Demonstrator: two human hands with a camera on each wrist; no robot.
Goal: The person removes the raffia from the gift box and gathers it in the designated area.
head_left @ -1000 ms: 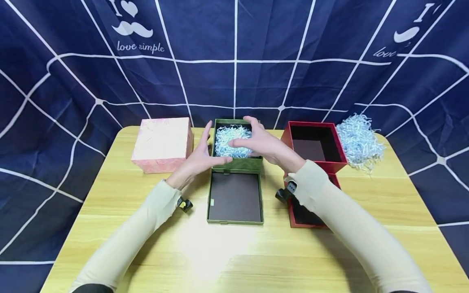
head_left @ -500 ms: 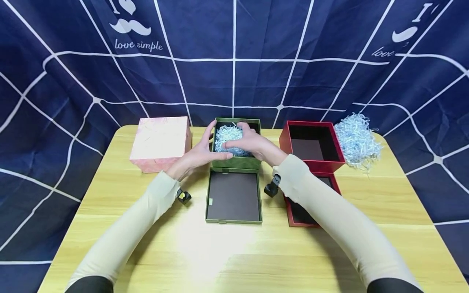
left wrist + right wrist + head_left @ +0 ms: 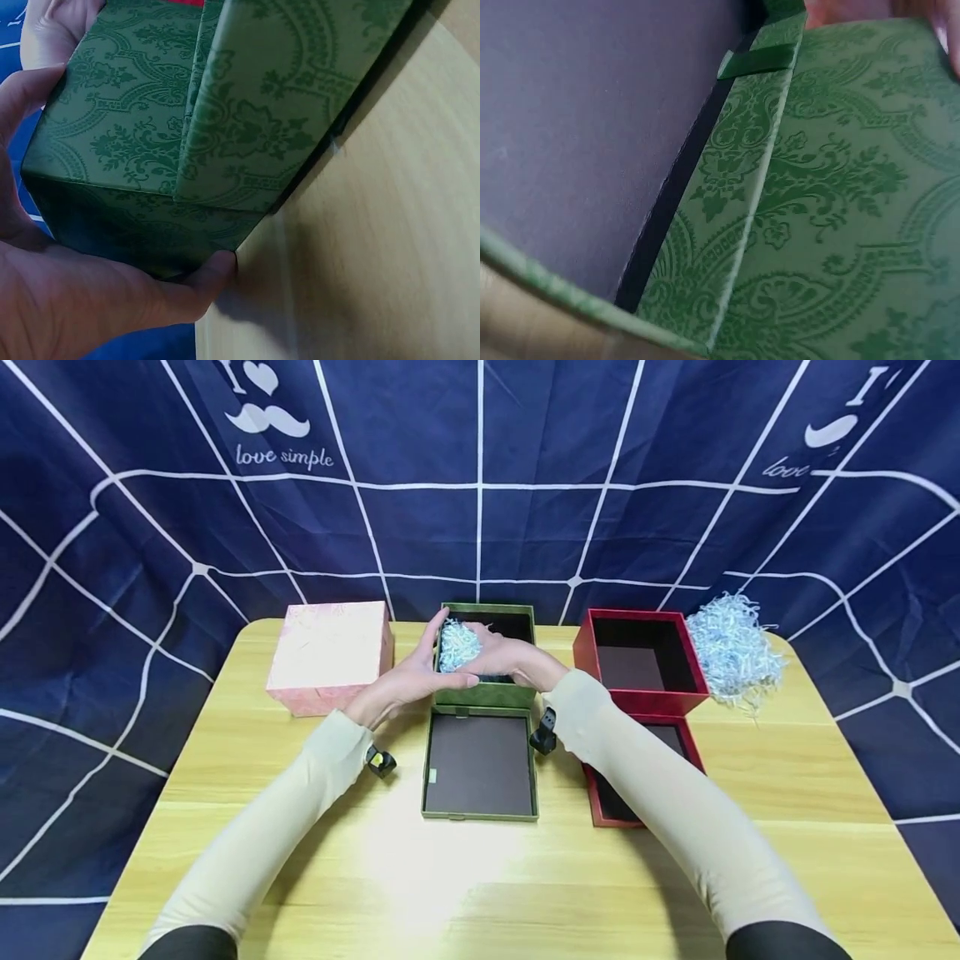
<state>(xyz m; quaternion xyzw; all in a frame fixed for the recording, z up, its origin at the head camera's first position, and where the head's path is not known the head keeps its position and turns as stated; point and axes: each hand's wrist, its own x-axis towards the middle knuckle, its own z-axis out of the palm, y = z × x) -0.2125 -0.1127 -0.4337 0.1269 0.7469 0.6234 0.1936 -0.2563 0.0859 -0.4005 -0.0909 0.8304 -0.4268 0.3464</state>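
The green patterned box stands at the table's back with its lid folded down in front. My left hand holds the box's left side. In the left wrist view its thumb presses the near corner. Inside the box, my right hand gathers pale blue shredded paper against the left wall. Its fingertips are buried or hidden there. The right wrist view shows the box's green front, a ribbon tab and the lid's dark inside.
A closed pink box stands to the left. To the right is an open red box with its lid in front, partly under my right arm. A loose heap of pale blue shredded paper lies beyond it.
My right hand has come down into the green box and moved left, bunching the shredded paper towards the left wall. Dark bottom now shows on the right. My left hand stays at the box's side.
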